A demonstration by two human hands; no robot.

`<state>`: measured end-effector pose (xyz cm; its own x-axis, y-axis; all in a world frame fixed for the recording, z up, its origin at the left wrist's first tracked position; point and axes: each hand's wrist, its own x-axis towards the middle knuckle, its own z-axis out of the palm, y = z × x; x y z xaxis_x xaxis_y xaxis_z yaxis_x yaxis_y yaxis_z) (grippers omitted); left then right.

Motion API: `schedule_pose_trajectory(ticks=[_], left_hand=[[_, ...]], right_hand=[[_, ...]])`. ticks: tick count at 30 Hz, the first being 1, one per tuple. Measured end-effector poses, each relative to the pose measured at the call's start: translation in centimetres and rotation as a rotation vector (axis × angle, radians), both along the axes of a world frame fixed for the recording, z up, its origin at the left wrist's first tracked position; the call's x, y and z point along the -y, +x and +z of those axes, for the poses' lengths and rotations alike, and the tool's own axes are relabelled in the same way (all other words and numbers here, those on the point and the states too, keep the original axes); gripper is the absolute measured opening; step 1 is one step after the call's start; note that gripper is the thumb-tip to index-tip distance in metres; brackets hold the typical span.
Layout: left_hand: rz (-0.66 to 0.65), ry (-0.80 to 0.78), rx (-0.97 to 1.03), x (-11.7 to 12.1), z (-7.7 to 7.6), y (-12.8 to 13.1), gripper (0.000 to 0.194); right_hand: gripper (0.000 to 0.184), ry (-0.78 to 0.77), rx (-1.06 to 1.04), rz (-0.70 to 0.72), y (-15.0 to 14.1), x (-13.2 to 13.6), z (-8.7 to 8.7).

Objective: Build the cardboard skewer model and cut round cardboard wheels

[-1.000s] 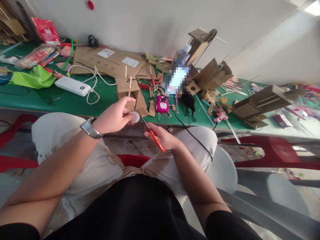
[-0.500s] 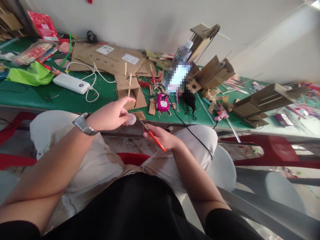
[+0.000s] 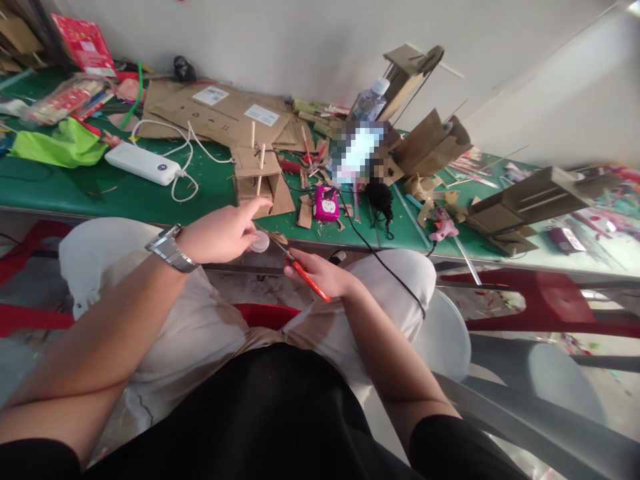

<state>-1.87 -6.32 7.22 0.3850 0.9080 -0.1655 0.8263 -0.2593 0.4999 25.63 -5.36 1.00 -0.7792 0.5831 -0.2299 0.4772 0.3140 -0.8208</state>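
I sit at a green table (image 3: 100, 193). My left hand (image 3: 225, 233), with a metal watch on the wrist, pinches a small white round cap (image 3: 260, 243) just off the table's front edge. My right hand (image 3: 320, 272) is closed on red-handled scissors (image 3: 300, 268), whose blades point up-left and touch the cap. Both hands hover above my lap, in front of a small cardboard box with wooden dowels (image 3: 260, 175).
The table holds a white power bank (image 3: 143, 164) with cable, flat cardboard sheets (image 3: 220, 120), a pink gadget (image 3: 325, 204), a water bottle (image 3: 370, 107), a pink glue gun (image 3: 443, 228), cardboard models (image 3: 530, 200) and scraps. Red stools (image 3: 550, 300) and a grey chair (image 3: 525, 373) stand to the right.
My left hand has turned the white cap downward and lowered slightly; the scissor blades have stayed against it. The view has shifted a little.
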Motion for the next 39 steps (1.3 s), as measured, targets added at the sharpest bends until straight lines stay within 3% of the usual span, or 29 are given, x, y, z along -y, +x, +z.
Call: schedule_pose_trajectory(ticks=[9,14,22,39], left_hand=[[-0.016,-0.048,-0.11,-0.1,0.2,-0.1,0.074],[-0.058,-0.021,-0.141,-0.2,-0.5,-0.3,0.073],[-0.037,-0.07,-0.167,-0.4,-0.5,-0.3,0.078],[0.01,-0.105,-0.079,-0.5,0.0,-0.5,0.091]], right_hand=[[0.04,0.048,0.025,0.025,-0.6,0.2,-0.4],[0.042,0.024,0.055,0.041,-0.8,0.4,-0.3],[0.049,0.066,0.074,-0.012,-1.6,0.6,-0.7],[0.043,0.139,0.085,-0.034,-1.4,0.4,-0.5]])
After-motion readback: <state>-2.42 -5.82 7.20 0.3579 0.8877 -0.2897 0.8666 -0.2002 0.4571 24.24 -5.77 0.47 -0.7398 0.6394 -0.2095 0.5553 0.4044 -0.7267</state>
